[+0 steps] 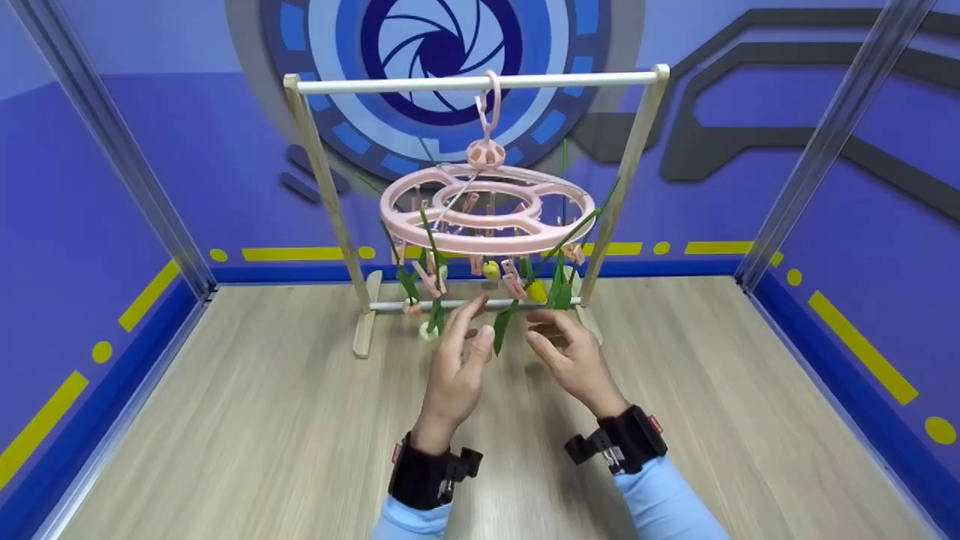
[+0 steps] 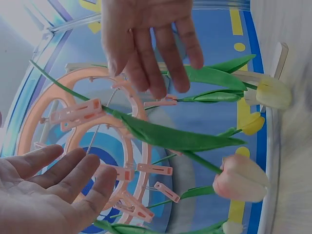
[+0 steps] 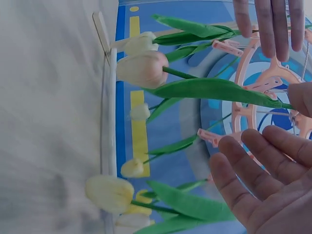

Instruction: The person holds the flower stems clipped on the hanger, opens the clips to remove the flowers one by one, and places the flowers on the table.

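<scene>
No legible txt or nos.

Pink round clip hanger [image 1: 487, 214] on rack rod — artificial tulips [image 1: 491, 296] clipped head-down.

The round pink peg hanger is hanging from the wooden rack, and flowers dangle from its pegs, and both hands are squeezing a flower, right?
Not quite. The left hand and right hand are open and hold nothing, as both wrist views show. The pink peg hanger does hang from the wooden rack, with flowers dangling.
</scene>
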